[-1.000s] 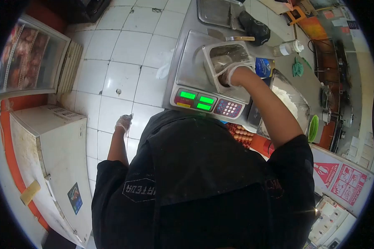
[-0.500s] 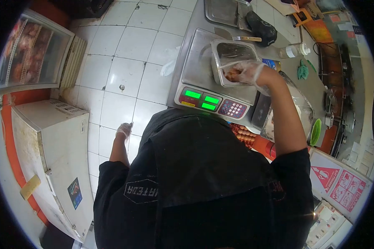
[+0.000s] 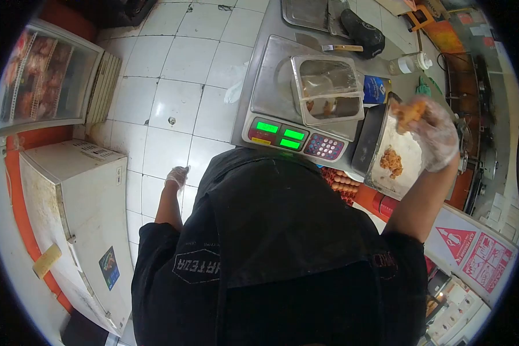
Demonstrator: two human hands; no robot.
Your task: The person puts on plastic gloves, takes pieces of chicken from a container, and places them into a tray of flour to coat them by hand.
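My right hand (image 3: pixel 438 135), in a clear plastic glove, is closed around a clump of orange-brown marinated meat (image 3: pixel 408 114). It is above a long dark-rimmed tray (image 3: pixel 406 176) whose floor is coated in white powder. A smaller heap of similar meat (image 3: pixel 391 163) lies on that powder. To the left, a rectangular metal container (image 3: pixel 328 123) rests on the scale (image 3: pixel 297 138), with a few meat pieces (image 3: pixel 328 108) in its near end. My left hand (image 3: pixel 177 176), also gloved, hangs low over the floor with its fingers loosely extended, holding nothing.
Behind the container lie a wooden-handled scraper (image 3: pixel 343 48) and a black cap (image 3: pixel 363 34). A clear bottle (image 3: pixel 409 62) and a blue packet (image 3: pixel 376 90) stand nearby. Eggs (image 3: pixel 343 183) sit below the counter edge. White appliances (image 3: pixel 92 219) line the left side.
My right hand has left the metal container and moved right, carrying a clump of meat over the powdered tray. The left hand has shifted slightly.
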